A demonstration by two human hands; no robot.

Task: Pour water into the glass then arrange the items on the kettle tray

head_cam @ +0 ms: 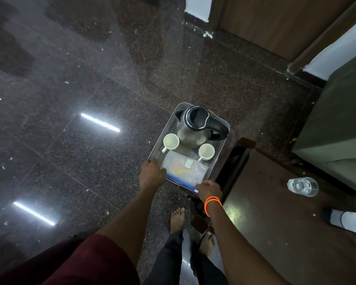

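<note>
With water already in the glass, which stood on the table well right of the grip, the left hand and right hand each clutched the kettle tray by its near corners, so final placement seemingly remained.

Near edge of the tray hidden under both hands, fingertips of the left hand and right hand out of sight; contents of the plastic pouch too blurred to tell; white object on the bench cut by the right edge
</note>
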